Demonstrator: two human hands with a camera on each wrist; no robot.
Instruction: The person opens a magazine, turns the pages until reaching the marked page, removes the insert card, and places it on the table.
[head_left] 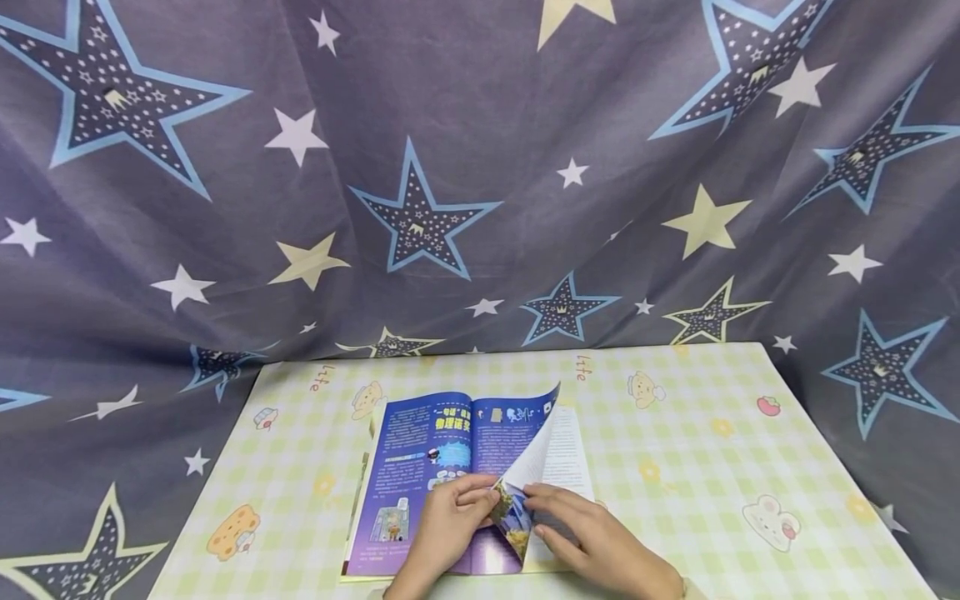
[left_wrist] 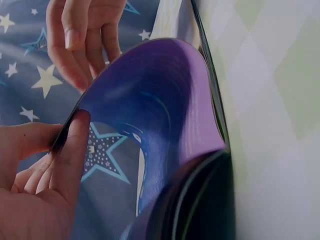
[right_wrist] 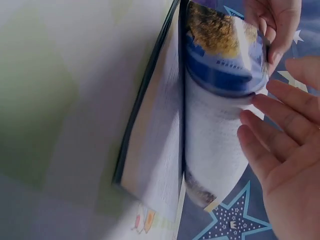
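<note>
Magazine [head_left: 408,479] pages are lying open on the checked tablecloth [head_left: 712,508], with one page [head_left: 538,457] curling upward; the left hand [head_left: 452,518] is pinching that page's edge, while the right hand [head_left: 596,537] is extending slightly spread fingers along its reverse side.

You faced a dark purple-grey fabric backdrop [head_left: 517,108] printed with white, yellow and blue-edged stars [head_left: 420,223], softly creased; before it stood your bench [head_left: 697,508], checked pale green and white, dotted with cartoon animals [head_left: 772,523].
</note>
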